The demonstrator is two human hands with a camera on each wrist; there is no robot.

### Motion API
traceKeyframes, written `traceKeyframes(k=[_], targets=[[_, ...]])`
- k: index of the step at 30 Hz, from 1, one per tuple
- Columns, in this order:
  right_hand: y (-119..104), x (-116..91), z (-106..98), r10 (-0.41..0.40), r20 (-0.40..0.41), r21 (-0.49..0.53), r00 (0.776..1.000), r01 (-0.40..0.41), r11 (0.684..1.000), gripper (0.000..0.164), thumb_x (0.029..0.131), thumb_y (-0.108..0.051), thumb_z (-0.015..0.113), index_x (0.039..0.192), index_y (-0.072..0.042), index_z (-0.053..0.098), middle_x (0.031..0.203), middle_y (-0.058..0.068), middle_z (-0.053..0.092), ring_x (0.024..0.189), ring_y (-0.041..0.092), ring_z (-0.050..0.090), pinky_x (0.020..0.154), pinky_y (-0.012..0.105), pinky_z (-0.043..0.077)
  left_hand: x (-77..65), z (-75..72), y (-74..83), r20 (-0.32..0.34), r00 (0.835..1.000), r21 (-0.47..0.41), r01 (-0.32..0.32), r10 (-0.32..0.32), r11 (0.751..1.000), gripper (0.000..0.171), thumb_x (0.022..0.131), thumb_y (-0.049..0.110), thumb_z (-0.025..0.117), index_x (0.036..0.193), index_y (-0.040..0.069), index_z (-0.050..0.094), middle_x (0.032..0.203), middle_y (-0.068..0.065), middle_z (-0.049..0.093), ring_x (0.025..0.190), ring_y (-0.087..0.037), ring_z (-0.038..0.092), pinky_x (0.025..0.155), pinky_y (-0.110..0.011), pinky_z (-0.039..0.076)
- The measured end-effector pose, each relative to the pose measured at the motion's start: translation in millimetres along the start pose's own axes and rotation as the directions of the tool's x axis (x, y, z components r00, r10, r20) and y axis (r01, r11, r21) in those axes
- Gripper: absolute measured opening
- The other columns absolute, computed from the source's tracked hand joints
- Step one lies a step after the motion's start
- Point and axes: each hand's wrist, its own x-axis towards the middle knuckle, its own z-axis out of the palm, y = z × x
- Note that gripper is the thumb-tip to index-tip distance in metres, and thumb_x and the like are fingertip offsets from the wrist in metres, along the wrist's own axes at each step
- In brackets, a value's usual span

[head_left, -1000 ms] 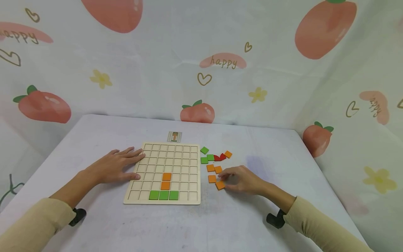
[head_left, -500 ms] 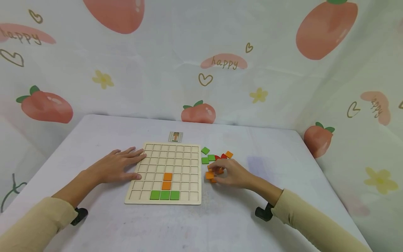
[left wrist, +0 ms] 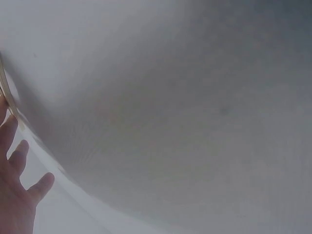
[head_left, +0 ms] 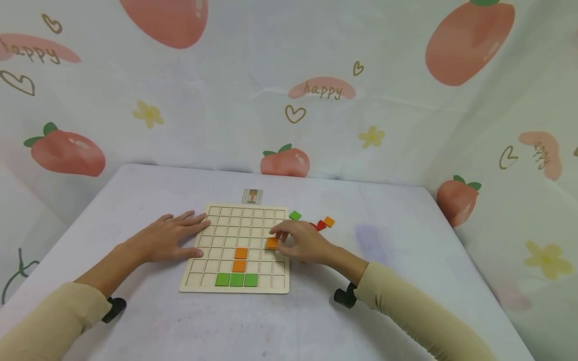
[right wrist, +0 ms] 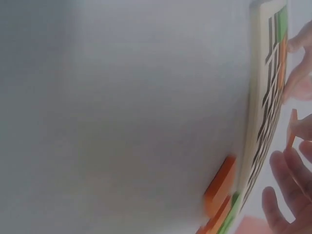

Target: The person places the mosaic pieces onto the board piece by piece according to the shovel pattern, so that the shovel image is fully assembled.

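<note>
A wooden grid board (head_left: 219,228) lies flat on the table. Along its left edge rests my left hand (head_left: 168,240), fingers spread and straight, with fingertips and thumb on the rim. My right hand (head_left: 309,243) pinches an orange square tile (head_left: 271,243) by its edge over the board's right side. In the right wrist view the pinched tile stands nearly edge-on between thumb and finger, above the board's surface. Two orange tiles (head_left: 240,259) sit one above the other in the grid, over a bottom row of green tiles (head_left: 237,280).
Beyond the board's top edge lies a small pattern card (head_left: 252,196). Right of the board are a loose green tile (head_left: 295,215), red pieces (head_left: 321,225) and an orange tile (head_left: 329,221). Other loose orange tiles (right wrist: 221,185) are mostly hidden behind my right hand in the head view.
My right hand has picked up an orange tile from the loose pieces and carried it left, over the board. The left hand has stayed on the board's edge.
</note>
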Motion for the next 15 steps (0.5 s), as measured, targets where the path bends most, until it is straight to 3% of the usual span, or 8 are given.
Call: traceKeyframes(k=[15], targets=[[-20.4,42.7,30.6,0.045,0.038,-0.103,0.998,-0.041,0.994,0.030,0.088,-0.012,0.070,0.118,-0.008,0.070,0.098,-0.001,0.068,0.089,0.011,0.059,0.082,0.021,0.048,0.0,3.0,-1.7,-0.004,1.000,-0.011,0.003,-0.003,1.000,0.084,0.089,0.071,0.052,0.152,0.015,0.044,0.156,-0.008,0.041,0.144,-0.040,0.032,0.105,-0.067,0.032]])
